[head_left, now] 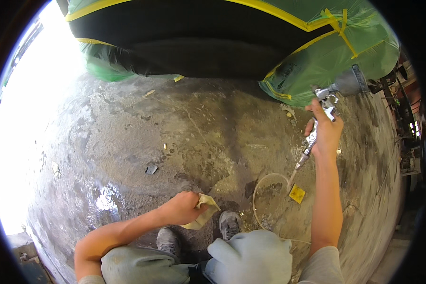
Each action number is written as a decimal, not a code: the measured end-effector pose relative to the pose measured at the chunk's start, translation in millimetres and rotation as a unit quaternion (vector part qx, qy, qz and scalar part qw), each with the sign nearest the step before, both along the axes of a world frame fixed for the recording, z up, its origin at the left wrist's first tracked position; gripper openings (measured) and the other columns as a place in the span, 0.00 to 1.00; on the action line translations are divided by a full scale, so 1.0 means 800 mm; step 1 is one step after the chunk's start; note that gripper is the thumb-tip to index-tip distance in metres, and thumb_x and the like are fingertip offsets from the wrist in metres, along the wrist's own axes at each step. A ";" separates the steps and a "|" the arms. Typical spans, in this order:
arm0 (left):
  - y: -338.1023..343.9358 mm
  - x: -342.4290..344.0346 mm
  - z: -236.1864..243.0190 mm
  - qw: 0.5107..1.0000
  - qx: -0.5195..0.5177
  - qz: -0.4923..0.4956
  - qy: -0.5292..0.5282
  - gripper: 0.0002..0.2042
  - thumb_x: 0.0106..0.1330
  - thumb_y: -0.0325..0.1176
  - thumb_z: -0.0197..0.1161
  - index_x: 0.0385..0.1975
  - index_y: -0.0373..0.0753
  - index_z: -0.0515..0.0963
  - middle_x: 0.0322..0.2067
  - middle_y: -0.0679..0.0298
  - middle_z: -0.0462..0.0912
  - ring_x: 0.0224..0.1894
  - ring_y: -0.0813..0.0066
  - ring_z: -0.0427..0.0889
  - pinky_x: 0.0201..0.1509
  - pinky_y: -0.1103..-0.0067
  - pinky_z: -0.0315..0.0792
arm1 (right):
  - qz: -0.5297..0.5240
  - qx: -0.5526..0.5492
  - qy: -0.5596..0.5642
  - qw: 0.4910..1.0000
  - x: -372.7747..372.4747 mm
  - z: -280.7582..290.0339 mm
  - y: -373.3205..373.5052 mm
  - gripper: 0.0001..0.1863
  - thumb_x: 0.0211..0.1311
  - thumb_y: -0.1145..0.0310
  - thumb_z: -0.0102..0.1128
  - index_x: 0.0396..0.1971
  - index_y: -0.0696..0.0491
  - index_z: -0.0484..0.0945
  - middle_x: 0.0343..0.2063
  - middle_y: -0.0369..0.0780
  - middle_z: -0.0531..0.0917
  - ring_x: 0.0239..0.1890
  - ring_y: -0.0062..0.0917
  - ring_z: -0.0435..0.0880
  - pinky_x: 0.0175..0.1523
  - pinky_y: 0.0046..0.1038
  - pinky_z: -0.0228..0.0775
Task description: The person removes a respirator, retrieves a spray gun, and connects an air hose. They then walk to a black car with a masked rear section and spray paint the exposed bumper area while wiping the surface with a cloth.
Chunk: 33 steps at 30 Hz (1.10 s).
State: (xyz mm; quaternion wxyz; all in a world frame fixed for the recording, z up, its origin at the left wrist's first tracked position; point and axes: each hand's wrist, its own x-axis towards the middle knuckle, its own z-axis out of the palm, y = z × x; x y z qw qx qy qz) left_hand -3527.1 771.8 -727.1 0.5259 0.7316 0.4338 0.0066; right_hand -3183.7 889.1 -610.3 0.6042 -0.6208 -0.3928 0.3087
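My right hand (328, 135) is wrapped round the handle of a metal spray gun (324, 94), held out at the right. A grey cup (351, 82) is fixed to the gun and tilts off to the right. From the bottom of the handle a pale, thin air hose (255, 194) loops down toward the floor. Close to my body, my left hand (181, 208) is closed in a fist on a pale yellow cloth (206, 216), which hangs out beside the fingers. Ahead stands a black vehicle panel (189, 49), apart from both hands.
Green masking film (312, 78) and yellow tape (274, 13) border the panel. On the stained concrete floor (128, 128) lie a yellow square (297, 194) beside the hose and a dark scrap (151, 169). Racks with clutter (409, 123) line the far right. Bright light floods the left.
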 end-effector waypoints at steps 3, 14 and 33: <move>0.019 0.008 0.013 0.998 0.057 -0.017 0.026 0.15 0.67 0.39 0.62 0.35 0.30 0.80 0.29 0.41 0.83 0.36 0.39 0.83 0.41 0.55 0.77 | 0.107 -0.017 0.020 0.994 -0.023 -0.006 -0.016 0.15 0.63 0.63 0.72 0.40 0.60 0.83 0.31 0.43 0.87 0.12 0.19 0.74 0.15 0.23 0.63; 0.058 0.051 0.010 0.999 0.028 0.028 -0.032 0.23 0.68 0.52 0.64 0.26 0.33 0.79 0.22 0.47 0.80 0.28 0.43 0.81 0.33 0.59 0.74 | 0.229 -0.034 0.032 0.972 -0.125 -0.061 -0.021 0.18 0.64 0.65 0.71 0.46 0.62 0.81 0.32 0.44 0.86 0.13 0.17 0.72 0.16 0.20 0.61; 0.056 0.047 0.003 0.968 0.120 0.160 -0.153 0.15 0.66 0.43 0.67 0.37 0.36 0.82 0.27 0.50 0.84 0.30 0.47 0.84 0.34 0.63 0.75 | 0.143 0.013 0.073 0.987 -0.150 -0.074 -0.004 0.19 0.65 0.65 0.70 0.49 0.63 0.79 0.33 0.45 0.85 0.13 0.19 0.73 0.17 0.22 0.63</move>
